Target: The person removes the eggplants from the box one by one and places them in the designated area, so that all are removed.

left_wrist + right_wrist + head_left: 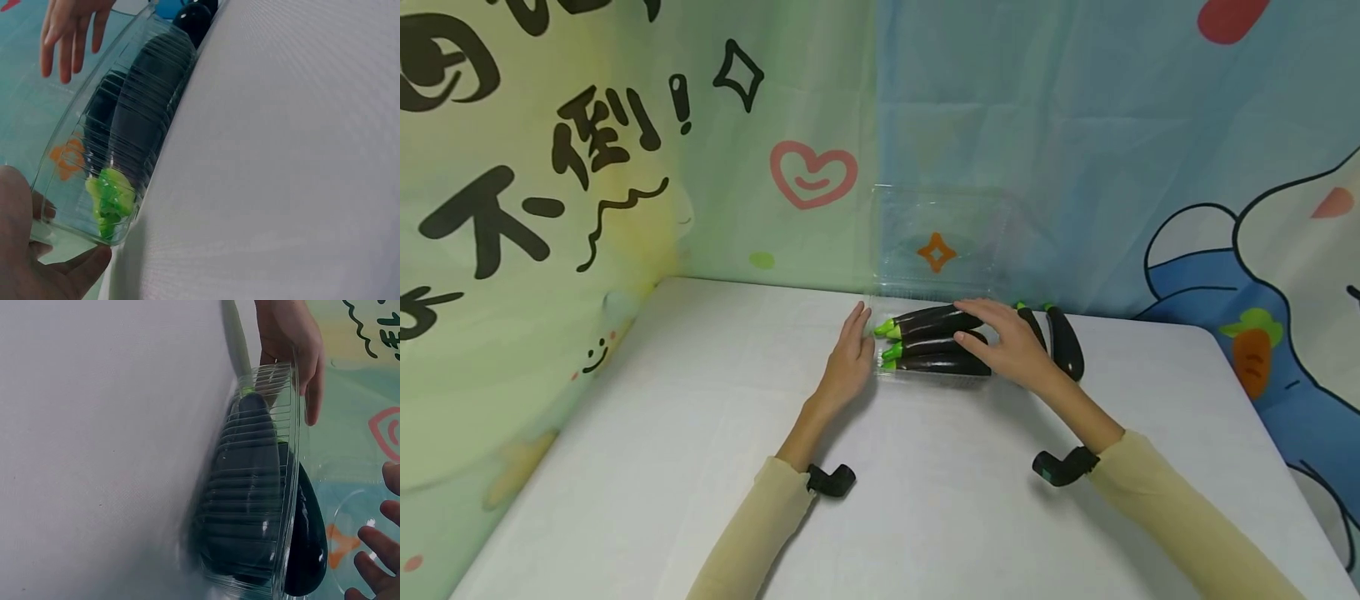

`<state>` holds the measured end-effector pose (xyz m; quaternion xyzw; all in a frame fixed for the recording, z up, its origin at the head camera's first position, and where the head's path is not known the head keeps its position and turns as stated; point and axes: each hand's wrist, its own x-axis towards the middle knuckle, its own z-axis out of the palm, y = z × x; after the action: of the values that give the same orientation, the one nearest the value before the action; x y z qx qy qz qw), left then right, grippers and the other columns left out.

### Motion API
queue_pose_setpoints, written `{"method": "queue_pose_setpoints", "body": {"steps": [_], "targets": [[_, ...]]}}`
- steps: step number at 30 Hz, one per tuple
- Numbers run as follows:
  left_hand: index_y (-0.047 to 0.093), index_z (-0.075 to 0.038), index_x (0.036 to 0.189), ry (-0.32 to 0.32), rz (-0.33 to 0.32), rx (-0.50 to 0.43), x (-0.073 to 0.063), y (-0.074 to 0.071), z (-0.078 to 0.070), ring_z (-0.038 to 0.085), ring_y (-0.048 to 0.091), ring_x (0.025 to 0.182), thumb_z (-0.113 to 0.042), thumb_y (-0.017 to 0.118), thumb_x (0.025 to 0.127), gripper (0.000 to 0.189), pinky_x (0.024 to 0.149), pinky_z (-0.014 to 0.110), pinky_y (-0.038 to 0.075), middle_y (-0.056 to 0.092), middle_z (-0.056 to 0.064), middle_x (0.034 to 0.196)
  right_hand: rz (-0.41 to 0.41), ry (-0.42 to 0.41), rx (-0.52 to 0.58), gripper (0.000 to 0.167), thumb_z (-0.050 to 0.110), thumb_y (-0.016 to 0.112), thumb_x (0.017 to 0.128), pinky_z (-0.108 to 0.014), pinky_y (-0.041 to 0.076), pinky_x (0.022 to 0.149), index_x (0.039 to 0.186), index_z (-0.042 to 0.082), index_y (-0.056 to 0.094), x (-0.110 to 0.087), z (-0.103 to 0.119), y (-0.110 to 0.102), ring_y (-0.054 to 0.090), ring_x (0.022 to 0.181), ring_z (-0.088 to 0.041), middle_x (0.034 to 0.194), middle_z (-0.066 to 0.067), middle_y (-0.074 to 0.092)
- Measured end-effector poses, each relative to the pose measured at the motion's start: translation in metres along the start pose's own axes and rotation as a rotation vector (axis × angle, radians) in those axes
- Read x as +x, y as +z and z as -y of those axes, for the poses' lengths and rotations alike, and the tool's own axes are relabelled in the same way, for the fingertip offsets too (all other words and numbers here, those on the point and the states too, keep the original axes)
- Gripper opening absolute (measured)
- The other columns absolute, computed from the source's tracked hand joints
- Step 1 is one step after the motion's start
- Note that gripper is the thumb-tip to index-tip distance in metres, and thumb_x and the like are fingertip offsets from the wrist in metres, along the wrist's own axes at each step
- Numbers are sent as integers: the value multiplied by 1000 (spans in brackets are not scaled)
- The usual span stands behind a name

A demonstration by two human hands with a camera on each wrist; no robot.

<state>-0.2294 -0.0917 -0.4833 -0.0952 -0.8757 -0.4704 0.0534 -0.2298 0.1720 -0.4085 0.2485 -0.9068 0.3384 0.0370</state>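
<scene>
A clear plastic clamshell box (940,379) holds several dark eggplants (936,346), their green stem ends (891,353) pointing left. Against the box's left end rests my left hand (844,354), fingers mostly straight; the left wrist view shows fingertips (94,265) touching a corner. Over the right part of the eggplants hovers my right hand (1011,346), fingers spread and loosely bent. Nothing shows between these fingers, and in the right wrist view they stand apart from the eggplant (306,544) closest to them.
The box's clear lid (940,233) stands raised at the back, before the printed backdrop (1075,150). Right of the box, two more eggplants lie on the white table (955,500), one (1063,342) in full view, the other (1032,325) partly behind my right hand.
</scene>
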Motion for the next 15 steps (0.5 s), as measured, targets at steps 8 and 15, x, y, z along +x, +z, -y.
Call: {"method": "queue_pose_setpoints", "body": {"steps": [8,15], "targets": [[29,-4,152,4,-3,7,0,1,1,25,22,149,-15,35,101,52,119,47,27,19,7,163,81,-41,-13,53,26,65,93,-61,31,110,141,9,50,13,0,0,39,138,-37,146,-16,49],[29,-4,152,8,-10,18,2,3,2,25,23,149,-16,34,101,52,119,46,27,20,7,163,202,-117,-41,52,25,67,92,-58,35,110,139,8,53,39,-6,-6,45,133,-37,142,-18,53]]}}
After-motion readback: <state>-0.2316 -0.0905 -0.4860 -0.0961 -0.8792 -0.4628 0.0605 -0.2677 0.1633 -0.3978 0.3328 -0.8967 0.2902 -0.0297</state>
